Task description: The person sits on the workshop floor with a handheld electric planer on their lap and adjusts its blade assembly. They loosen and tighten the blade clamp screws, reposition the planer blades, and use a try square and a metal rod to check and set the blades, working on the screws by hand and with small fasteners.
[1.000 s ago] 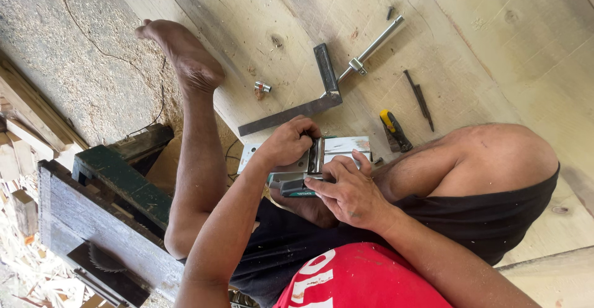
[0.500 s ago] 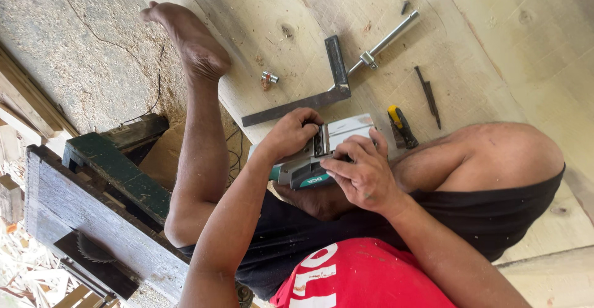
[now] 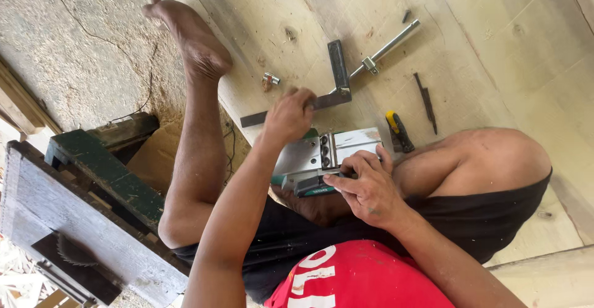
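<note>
**One electric planer in the lap, four loose tools on the boards**

The person sits on pale wooden boards with one electric hand planer turned sole-up across the lap, its flat metal base plates facing the camera and the blade drum showing in the gap between them. The right hand clasps the near side of the planer, fingers curled over its green-and-black body. The left hand is raised just above the far end of the planer, fingers bunched loosely; whether it pinches anything cannot be told.

On the boards beyond the planer lie one dark steel square, one long bright metal rod with a clamp piece, one thin dark tool and one yellow-handled tool, the last just beside the planer's far corner. One small shiny metal fitting lies apart, near the bare foot.

To the left stands one grey wooden bench with a circular saw blade set in it.
</note>
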